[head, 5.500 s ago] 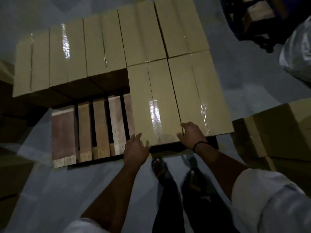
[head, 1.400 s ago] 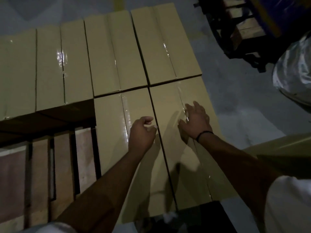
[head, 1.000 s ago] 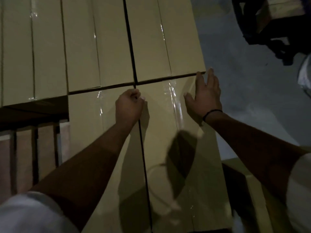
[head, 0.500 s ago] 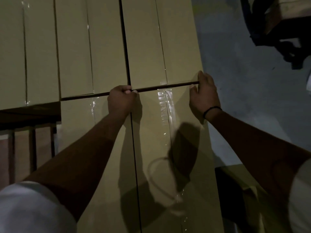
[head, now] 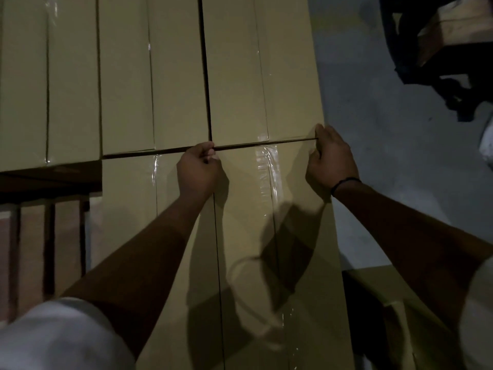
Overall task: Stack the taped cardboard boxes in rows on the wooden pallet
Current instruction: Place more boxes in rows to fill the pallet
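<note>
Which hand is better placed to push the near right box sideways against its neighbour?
Probably the right hand: it grips the near right box at its free outer corner. The left hand sits at the seam with the neighbour box.

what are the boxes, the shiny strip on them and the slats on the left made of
Boxes: matte tan cardboard, judging by dull faces and flap seams. Strip: clear glossy plastic tape, it glares. Slats: probably bare wood, brownish planks with gaps.
</note>
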Tool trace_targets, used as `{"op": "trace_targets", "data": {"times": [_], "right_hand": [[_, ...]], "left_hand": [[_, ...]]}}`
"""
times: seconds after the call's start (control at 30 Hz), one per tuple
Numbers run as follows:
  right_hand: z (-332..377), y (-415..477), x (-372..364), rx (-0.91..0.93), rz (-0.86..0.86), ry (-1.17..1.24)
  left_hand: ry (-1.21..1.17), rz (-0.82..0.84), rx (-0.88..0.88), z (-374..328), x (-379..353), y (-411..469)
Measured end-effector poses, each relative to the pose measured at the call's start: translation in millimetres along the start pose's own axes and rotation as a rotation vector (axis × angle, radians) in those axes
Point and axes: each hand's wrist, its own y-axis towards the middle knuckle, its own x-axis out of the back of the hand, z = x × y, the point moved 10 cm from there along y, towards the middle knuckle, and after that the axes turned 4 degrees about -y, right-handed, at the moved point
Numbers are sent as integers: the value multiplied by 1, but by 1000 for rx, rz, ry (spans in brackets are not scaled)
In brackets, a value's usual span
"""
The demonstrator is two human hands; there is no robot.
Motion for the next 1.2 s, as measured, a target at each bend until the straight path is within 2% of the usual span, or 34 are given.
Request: {"op": "trace_targets", "data": {"times": [0.23, 0.33, 0.4, 0.47, 0.57, 0.63, 0.8, 0.97, 1.2], "right_hand": [[3, 0, -2, 19, 4, -36], [4, -15, -9, -25, -4, -130], [13, -37, -20, -17, -18, -266], [25, -67, -42, 17, 12, -334], [47, -125, -80, 123, 55, -359], [62, -166, -107, 203, 96, -401], [92, -234, -133, 227, 204, -417], [133, -293, -81, 102, 197, -299], [195, -410, 44, -64, -9, -169]], "left_hand": [[-67, 66, -1, 5, -6, -5], [-141, 129, -95, -2, 0, -22], [-45, 139, -232, -6, 9, -51], [153, 125, -311, 4, 17, -89], [372, 132, -255, 39, 20, -142], [454, 197, -199, 59, 15, -169], [398, 408, -182, 57, 10, -186], [301, 430, -302, 7, 71, -229], [249, 443, -367, -64, 194, -323]]}}
